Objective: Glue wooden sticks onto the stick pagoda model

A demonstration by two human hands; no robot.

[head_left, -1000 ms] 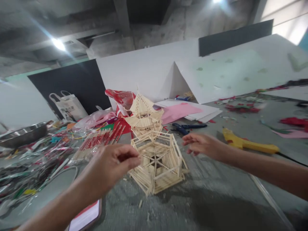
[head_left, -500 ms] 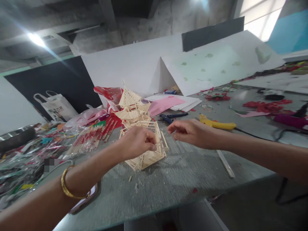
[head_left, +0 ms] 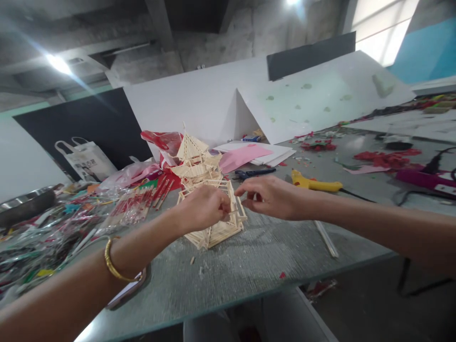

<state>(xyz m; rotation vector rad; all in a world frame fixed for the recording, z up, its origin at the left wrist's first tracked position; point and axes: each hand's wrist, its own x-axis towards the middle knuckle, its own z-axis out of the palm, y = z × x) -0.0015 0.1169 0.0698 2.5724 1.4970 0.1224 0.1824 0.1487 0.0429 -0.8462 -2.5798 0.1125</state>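
A tiered pagoda-like model (head_left: 210, 240) of thin pale wooden sticks stands on the grey table, its pointed roof toward the back and an open stick frame nearer me. Over that frame is my left hand (head_left: 203, 206), fingers closed in a pinch. A pale sliver shows by its fingertips, but I cannot tell whether it is a held stick or part of the model. My right hand (head_left: 269, 197) hovers at the frame's right side, fingers bent with a gap between thumb and forefinger and nothing visible in them. The hands do not touch each other.
A yellow glue gun (head_left: 317, 184) with a cord lies behind my right wrist, near dark-handled pliers (head_left: 254, 173). Clear sticks (head_left: 326, 239) lie closer. Plastic-wrapped craft supplies (head_left: 124, 206) crowd the left. A phone (head_left: 124, 292) lies under my left forearm near the table edge.
My right hand has moved slightly left, closer to the stick frame and my left hand. My left hand stays over the frame. The whole view has shifted a little.
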